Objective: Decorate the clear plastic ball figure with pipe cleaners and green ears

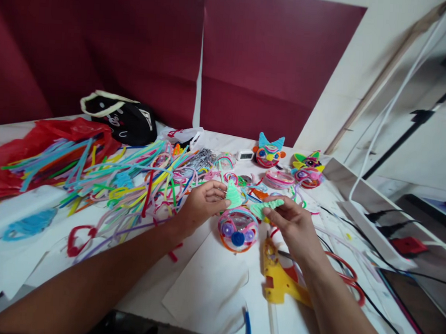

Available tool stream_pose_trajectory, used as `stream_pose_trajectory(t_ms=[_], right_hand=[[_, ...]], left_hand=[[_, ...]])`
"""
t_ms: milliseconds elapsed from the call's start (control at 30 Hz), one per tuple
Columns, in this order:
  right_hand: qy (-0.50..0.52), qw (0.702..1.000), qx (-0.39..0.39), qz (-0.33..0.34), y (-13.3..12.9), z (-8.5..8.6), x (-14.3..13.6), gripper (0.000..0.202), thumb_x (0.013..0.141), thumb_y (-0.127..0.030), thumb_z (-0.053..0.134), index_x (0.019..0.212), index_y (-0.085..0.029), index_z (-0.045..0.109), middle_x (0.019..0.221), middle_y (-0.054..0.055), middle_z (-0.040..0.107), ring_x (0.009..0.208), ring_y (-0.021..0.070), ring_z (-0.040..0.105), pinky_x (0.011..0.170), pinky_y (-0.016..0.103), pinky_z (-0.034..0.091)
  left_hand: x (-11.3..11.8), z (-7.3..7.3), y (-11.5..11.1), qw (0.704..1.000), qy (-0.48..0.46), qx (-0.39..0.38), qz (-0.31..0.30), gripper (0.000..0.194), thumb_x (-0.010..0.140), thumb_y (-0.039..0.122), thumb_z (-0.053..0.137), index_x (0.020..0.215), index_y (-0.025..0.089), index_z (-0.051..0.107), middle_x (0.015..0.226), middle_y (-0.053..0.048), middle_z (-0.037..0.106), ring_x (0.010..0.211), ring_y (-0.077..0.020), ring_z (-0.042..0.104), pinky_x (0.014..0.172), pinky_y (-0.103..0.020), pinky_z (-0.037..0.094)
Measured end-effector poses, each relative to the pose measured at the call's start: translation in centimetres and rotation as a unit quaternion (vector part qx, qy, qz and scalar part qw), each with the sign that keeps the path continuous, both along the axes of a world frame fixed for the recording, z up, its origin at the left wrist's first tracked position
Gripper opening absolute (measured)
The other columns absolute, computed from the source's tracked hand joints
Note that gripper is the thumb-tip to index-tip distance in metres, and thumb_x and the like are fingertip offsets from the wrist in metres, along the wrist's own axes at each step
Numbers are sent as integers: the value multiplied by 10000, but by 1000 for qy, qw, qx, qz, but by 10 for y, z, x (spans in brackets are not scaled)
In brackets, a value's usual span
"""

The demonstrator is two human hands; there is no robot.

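Between the fingers of my left hand is a light green ribbed triangular piece, point upward. My right hand pinches a second light green piece, which is tilted sideways. Just below both pieces, a round clear craft face rests on the table, with purple eyes, a blue round nose and a pink and orange rim. Beneath my right forearm lies a yellow glue gun, its nozzle toward the craft face.
Pipe cleaners spread across the left, some on a red bag. Behind stand a black bag and finished craft faces. A power strip, cables and a tablet lie right. White paper lies in front.
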State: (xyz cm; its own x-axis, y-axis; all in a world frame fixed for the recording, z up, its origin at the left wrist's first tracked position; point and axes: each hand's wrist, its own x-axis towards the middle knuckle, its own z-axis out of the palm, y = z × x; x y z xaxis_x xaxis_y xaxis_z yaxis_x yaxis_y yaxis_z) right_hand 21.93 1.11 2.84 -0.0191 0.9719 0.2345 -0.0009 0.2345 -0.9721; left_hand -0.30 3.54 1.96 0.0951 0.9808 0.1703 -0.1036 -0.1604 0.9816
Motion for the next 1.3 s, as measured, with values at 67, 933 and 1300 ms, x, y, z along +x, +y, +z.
stream_pose_trajectory(t_ms=[67, 933, 1300], right_hand=[[1, 1000, 2, 9, 1, -1, -1, 258, 692, -318, 780, 907, -200, 700, 630, -44, 566, 603, 123, 483, 584, 270, 373], [58, 998, 14, 9, 2, -4, -9, 351, 671, -346, 817, 897, -225, 578, 614, -83, 487, 552, 93, 431, 542, 246, 354], [62, 998, 15, 8, 0, -3, -9, 323, 700, -330, 803, 924, -244, 586, 646, -73, 508, 594, 110, 467, 586, 256, 391]], left_hand=[[-1, -1, 1, 1000, -5, -2, -7, 410, 567, 198, 848, 906, 165, 620, 761, 38, 622, 653, -80, 590, 605, -185, 475], [-6, 3, 6, 999, 5, -37, -38, 492, 495, 226, 896, 886, 153, 606, 741, 36, 628, 651, -92, 598, 645, -212, 467], [-8, 4, 7, 999, 21, -31, -31, 482, 485, 241, 896, 870, 156, 618, 742, 21, 654, 650, -105, 613, 652, -228, 487]])
